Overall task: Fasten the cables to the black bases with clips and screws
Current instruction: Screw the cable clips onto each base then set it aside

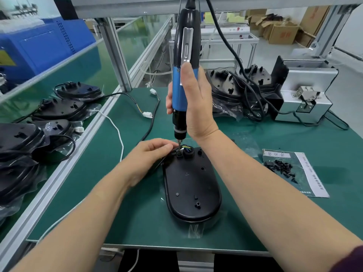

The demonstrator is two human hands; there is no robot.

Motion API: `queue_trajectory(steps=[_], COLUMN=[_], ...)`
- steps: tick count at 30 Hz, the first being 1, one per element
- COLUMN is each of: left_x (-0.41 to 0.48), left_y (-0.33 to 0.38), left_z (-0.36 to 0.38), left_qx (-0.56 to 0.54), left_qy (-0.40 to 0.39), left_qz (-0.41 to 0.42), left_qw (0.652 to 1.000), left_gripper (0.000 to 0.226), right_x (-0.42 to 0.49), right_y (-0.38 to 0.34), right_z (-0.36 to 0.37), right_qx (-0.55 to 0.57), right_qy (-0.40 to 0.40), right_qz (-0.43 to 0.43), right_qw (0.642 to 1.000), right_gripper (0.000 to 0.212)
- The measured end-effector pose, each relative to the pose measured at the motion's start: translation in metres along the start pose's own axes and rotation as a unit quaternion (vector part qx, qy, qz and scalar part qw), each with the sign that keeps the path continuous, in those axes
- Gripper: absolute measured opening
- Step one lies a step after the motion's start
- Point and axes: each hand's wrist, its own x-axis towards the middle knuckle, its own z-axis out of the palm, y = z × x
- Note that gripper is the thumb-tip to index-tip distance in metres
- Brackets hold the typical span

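A black oval base (191,185) lies on the green mat in front of me. At its far end a small black clip (179,154) sits over the black cable (151,122), beside coloured wires. My left hand (149,154) pinches the cable and clip there. My right hand (191,103) is wrapped around a hanging blue-and-black electric screwdriver (181,79), held upright with its bit tip down on the clip. A pile of black screws (280,167) lies on a printed sheet to the right.
Stacked black bases with cables (237,89) sit at the back right beside a grey screw feeder (306,95). More bagged bases (39,122) lie on the left conveyor beyond an aluminium rail (74,154). A white cord (117,134) crosses the mat.
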Motion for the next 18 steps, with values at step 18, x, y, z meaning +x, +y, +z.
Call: queue_trajectory(steps=[18], left_x=[0.034], left_y=[0.052], left_z=[0.001], left_qx=[0.472], left_qy=[-0.141], left_qz=[0.053], left_qw=[0.869], left_gripper=[0.012], right_x=[-0.005], right_y=[-0.004], right_z=[0.002], right_qx=[-0.002], right_qy=[-0.062], right_qz=[-0.013], right_qw=[0.998], right_gripper=[0.042])
